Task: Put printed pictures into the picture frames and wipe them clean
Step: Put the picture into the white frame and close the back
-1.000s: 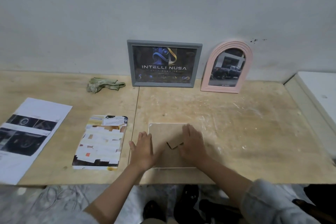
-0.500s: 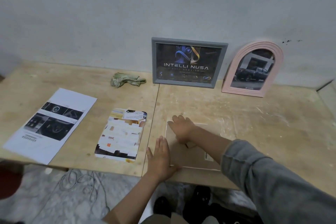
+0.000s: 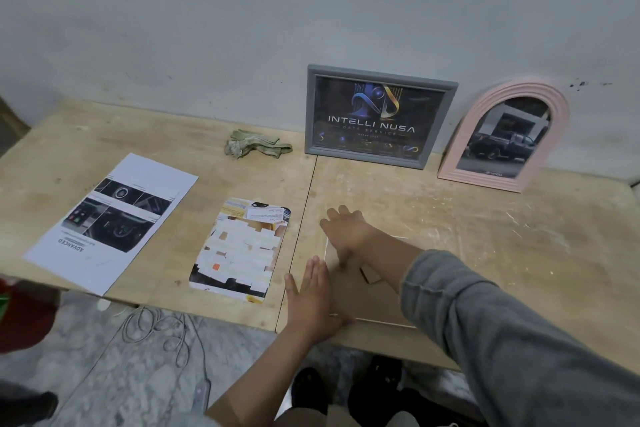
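The face-down picture frame lies at the surface's near edge under both flat, empty hands, left hand steadying its left side, right hand reaching leftward toward the collage print.

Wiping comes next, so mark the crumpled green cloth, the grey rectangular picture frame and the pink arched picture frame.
crumpled green cloth (image 3: 258, 148), head view, middle of the bundle.
grey rectangular picture frame (image 3: 381, 72), head view, top rail.
pink arched picture frame (image 3: 481, 180), head view, bottom rail.

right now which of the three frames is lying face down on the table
The frame under both hands, brown backing up, near the front edge. The grey rectangular frame and pink arched frame lean on the wall.
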